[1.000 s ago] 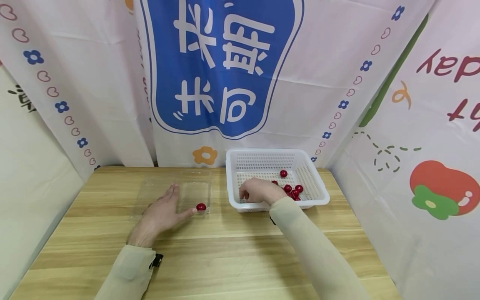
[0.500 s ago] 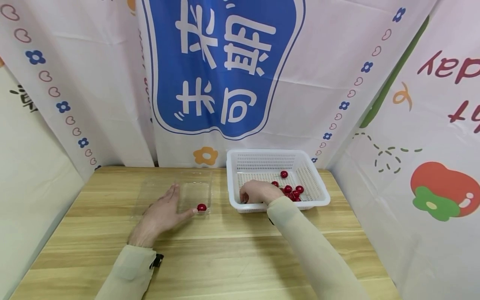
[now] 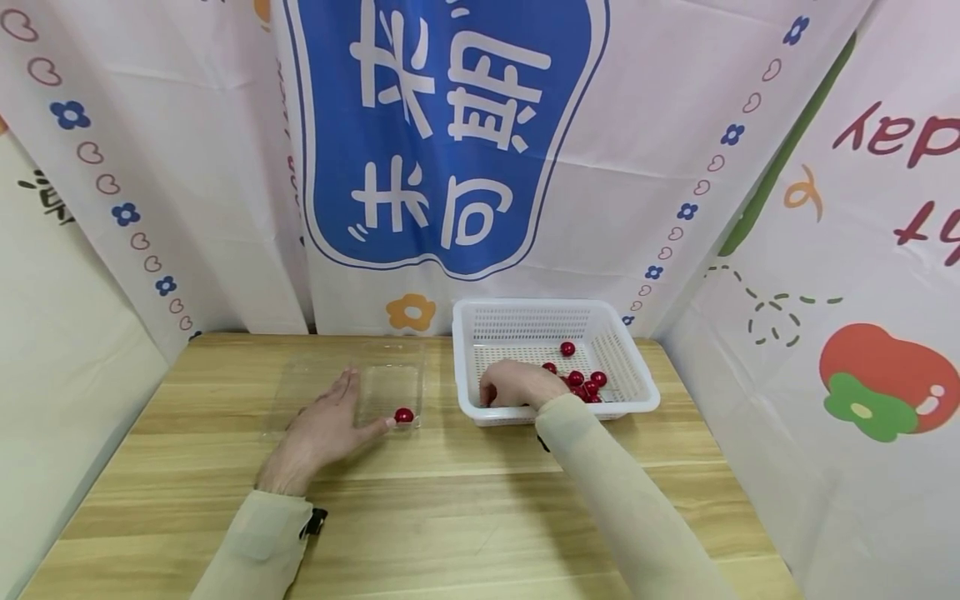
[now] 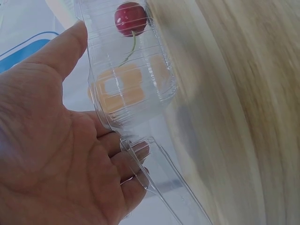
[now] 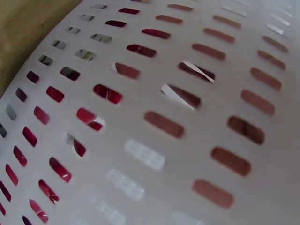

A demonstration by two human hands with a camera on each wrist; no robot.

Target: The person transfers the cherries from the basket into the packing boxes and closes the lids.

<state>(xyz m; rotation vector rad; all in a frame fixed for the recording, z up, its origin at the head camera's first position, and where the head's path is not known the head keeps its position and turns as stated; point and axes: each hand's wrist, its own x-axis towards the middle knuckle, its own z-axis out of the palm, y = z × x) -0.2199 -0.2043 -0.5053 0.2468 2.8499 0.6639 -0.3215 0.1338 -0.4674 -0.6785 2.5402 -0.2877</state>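
In the head view a clear plastic box point(image 3: 390, 387) lies hinged open on the table, a red cherry point(image 3: 404, 415) in its near right corner. The left hand point(image 3: 322, 433) rests against the box, fingers extended; in the left wrist view its thumb and fingers touch the rim around the stemmed cherry point(image 4: 131, 19). The right hand point(image 3: 521, 384) reaches into the white basket point(image 3: 555, 310) at its left end, fingers bent downward, fingertips hidden. Several cherries point(image 3: 576, 377) lie right of it. Through the basket wall point(image 5: 154, 136), the right wrist view shows skin and red patches; any grasp is unclear.
A wooden table point(image 3: 435, 517) carries both containers near its back edge. Behind it hangs a printed cloth point(image 3: 637, 83), with another cloth on the right side. The clear lid point(image 3: 303, 387) lies left of the box, partly under the left hand.
Between the earlier frames and now, the right hand's fingers have shifted slightly inside the basket. The left hand keeps its place at the box.
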